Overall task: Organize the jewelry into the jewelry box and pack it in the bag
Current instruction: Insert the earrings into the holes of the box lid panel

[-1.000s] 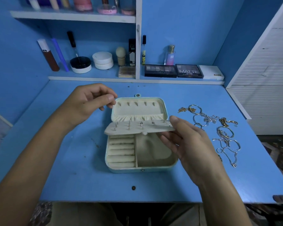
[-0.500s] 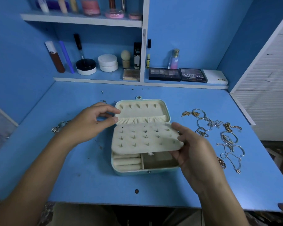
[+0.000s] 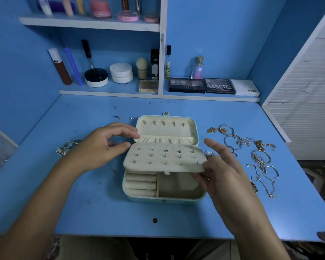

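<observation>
Jewelry box (image 3: 163,198): I saw it open at the middle of the blue desk (image 3: 101,212), long axis running left to right, lid (image 3: 166,128) laid back toward the shelf
Earring panel (image 3: 164,158): it lay nearly flat over the rear of the base, studs pointing up, ring rolls (image 3: 141,183) showing in front
Right hand (image 3: 225,177): I had it pinching the panel's right front corner, the other fingers loosely spread
Left hand (image 3: 103,145): it hovered at the box's left side, fingers relaxed and parted, holding nothing
Chains and bracelets (image 3: 251,156): heaped right of the box
Rings (image 3: 68,147): behind my left wrist
Loose earrings (image 3: 118,117): left of the lid
</observation>
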